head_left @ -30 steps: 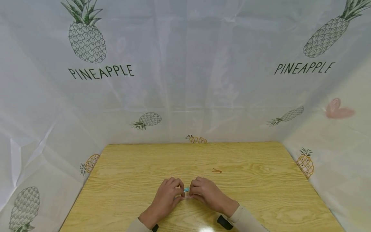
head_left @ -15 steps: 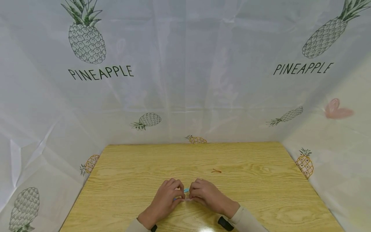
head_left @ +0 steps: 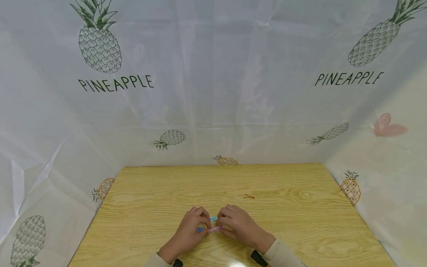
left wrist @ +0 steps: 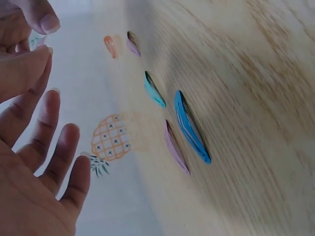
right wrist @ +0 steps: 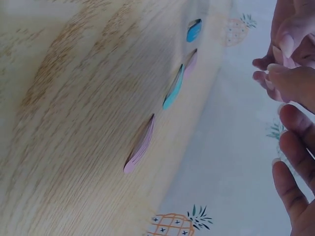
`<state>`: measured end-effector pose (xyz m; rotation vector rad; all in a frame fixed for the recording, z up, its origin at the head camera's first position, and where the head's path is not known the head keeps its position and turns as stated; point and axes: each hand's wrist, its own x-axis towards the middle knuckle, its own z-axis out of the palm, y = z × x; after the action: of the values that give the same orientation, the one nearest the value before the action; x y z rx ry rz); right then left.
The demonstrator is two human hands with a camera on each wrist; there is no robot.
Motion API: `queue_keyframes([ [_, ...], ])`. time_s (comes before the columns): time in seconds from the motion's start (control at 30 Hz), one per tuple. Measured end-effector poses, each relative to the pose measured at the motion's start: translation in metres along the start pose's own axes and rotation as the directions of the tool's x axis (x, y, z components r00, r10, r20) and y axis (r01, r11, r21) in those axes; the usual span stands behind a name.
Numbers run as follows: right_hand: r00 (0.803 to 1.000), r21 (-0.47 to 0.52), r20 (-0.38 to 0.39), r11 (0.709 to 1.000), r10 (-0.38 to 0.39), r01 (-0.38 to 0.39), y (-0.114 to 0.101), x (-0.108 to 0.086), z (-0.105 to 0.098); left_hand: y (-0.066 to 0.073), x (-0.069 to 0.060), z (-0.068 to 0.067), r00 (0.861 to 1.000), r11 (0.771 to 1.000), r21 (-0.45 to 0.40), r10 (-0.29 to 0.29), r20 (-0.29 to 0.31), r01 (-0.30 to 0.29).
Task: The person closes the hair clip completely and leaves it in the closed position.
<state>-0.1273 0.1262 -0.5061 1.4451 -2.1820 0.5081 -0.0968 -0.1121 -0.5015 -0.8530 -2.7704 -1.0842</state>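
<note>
In the head view my left hand [head_left: 188,228] and right hand [head_left: 238,224] meet above the table. Between them is a small pink hair clip [head_left: 216,228]. Thumb and fingers of each hand pinch an end of it; in the right wrist view, fingers mostly cover this pink clip [right wrist: 289,61]. On the table beneath lie a blue snap clip [left wrist: 192,128], a turquoise snap clip [left wrist: 155,91], a pink snap clip [left wrist: 176,147] and a smaller-looking lilac clip [left wrist: 132,45]. The other fingers of the left hand are spread loosely in its wrist view.
An orange-brown clip [head_left: 249,196] lies on the wooden table [head_left: 160,185], beyond the right hand. White sheeting [head_left: 213,74] with pineapple prints rises behind the table and along both sides. A dark strap piece [head_left: 258,257] shows below the right wrist.
The left hand has shifted slightly left and down, and the right hand's fingertips sit a touch further left. More of the pink clip shows between them, and the blue clip is more exposed.
</note>
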Motion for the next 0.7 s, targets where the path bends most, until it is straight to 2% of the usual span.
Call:
queue_keyframes([
  [0.2,0.999,-0.003,-0.026,1.000,-0.021,0.021,-0.002,0.002,0.000,-0.001,-0.001,-0.001,0.998,0.993,-0.103,-0.048,0.038,0.051],
  [0.37,1.000,-0.025,-0.013,0.999,-0.020,0.020,-0.002,0.003,0.002,-0.001,-0.002,0.000,0.998,0.995,-0.083,-0.055,0.028,0.057],
  [0.53,1.000,-0.060,-0.003,0.998,-0.009,0.008,-0.001,0.002,0.005,-0.001,-0.002,0.001,0.999,0.996,0.084,-0.025,-0.022,0.027],
  [0.6,1.000,-0.071,-0.013,0.997,0.000,-0.001,-0.001,0.002,0.008,0.000,-0.003,0.001,0.999,0.984,0.175,-0.001,-0.039,0.008],
  [0.7,0.999,-0.081,-0.007,0.996,0.036,-0.036,-0.003,0.002,0.012,0.000,-0.004,0.003,0.998,0.952,0.304,0.033,-0.047,-0.018],
])
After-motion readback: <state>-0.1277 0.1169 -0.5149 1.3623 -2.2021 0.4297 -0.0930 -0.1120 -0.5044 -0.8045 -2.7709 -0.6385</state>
